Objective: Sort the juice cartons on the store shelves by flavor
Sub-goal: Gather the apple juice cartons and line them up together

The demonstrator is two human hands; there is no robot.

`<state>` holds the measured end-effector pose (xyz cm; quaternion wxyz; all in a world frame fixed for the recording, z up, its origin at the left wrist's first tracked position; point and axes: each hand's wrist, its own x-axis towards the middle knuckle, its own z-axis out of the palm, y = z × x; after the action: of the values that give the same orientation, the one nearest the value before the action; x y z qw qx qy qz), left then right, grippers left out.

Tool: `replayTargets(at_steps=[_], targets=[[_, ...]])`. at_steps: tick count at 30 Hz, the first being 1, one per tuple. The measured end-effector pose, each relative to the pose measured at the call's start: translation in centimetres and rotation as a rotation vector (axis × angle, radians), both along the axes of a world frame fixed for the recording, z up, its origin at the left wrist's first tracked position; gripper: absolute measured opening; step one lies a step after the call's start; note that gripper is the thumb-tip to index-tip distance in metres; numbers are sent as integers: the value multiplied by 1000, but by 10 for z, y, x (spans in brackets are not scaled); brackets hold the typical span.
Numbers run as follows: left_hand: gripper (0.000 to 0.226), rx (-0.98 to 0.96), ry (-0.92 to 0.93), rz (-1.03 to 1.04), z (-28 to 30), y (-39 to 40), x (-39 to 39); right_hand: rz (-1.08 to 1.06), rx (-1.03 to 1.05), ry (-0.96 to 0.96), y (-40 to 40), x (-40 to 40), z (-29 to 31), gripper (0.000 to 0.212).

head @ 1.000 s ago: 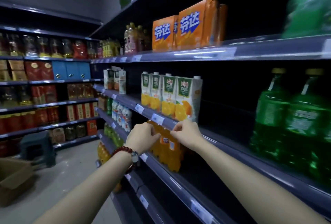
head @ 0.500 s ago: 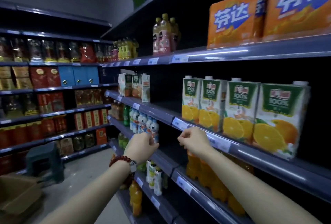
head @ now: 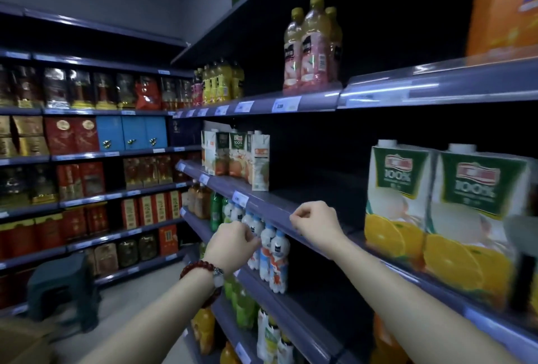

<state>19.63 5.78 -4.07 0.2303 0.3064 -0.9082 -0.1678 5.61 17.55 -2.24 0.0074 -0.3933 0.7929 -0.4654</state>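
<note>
your left hand and right hand are both raised in front of the shelf with fingers curled and nothing in them, the right one just at the shelf's front edge. two orange juice cartons stand on that shelf to your right, and a mixed group of cartons stands further along to the left, well apart from them

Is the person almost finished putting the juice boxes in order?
Not yet, it seems. Looks done: the orange cartons stand together on the right of the middle shelf. In hand: nothing; the left hand and right hand are curled and empty by the shelf edge. Left: the mixed cartons farther along look like different flavors, though their labels are too small to be sure.
</note>
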Motion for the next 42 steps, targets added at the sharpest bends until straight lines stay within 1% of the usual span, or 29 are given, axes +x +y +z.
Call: replayTargets(at_steps=[5, 8, 11, 12, 16, 21, 24, 27, 29, 32, 34, 35, 38, 40, 42], targets=[[27, -19, 30, 24, 10, -76, -35, -16, -59, -8, -75, -41, 11, 18], [31, 3, 12, 52, 5, -111, -52, -20, -67, -11, -108, -58, 7, 15], [32, 20, 35, 49, 0, -146, -70, -36, -75, -17, -137, -74, 0, 12], [32, 16, 41, 42, 0, -158, -78, -49, -74, -22, -146, -79, -2, 14], [30, -15, 92, -17, 4, -207, -114, -111, -72, -36, -183, -101, -7, 37], [27, -69, 138, -104, 11, -272, -160, -211, -92, -79, -239, -126, 0, 58], [32, -52, 175, -131, 23, -316, -188, -288, -80, -102, -274, -138, 1, 75], [29, -39, 180, -151, 37, -355, -213, -364, -47, -137, -305, -147, 2, 98], [29, -3, 166, -194, 40, -377, -228, -408, -71, -157, -323, -150, 1, 103], [30, 99, 159, -248, 38, -406, -248, -490, -183, -130, -348, -149, -5, 106], [29, 209, 175, -281, 33, -419, -261, -546, -239, -106, -357, -147, -9, 107], [33, 283, 188, -317, 30, -428, -269, -577, -258, -93, -362, -147, -12, 101], [60, 500, 247, -434, 24, -446, -290, -629, -289, -67, -368, -147, -14, 76], [73, 559, 274, -437, 21, -452, -302, -637, -284, -47, -367, -149, -13, 71], [77, 560, 292, -426, 16, -457, -312, -634, -282, -35, -365, -150, -12, 66]])
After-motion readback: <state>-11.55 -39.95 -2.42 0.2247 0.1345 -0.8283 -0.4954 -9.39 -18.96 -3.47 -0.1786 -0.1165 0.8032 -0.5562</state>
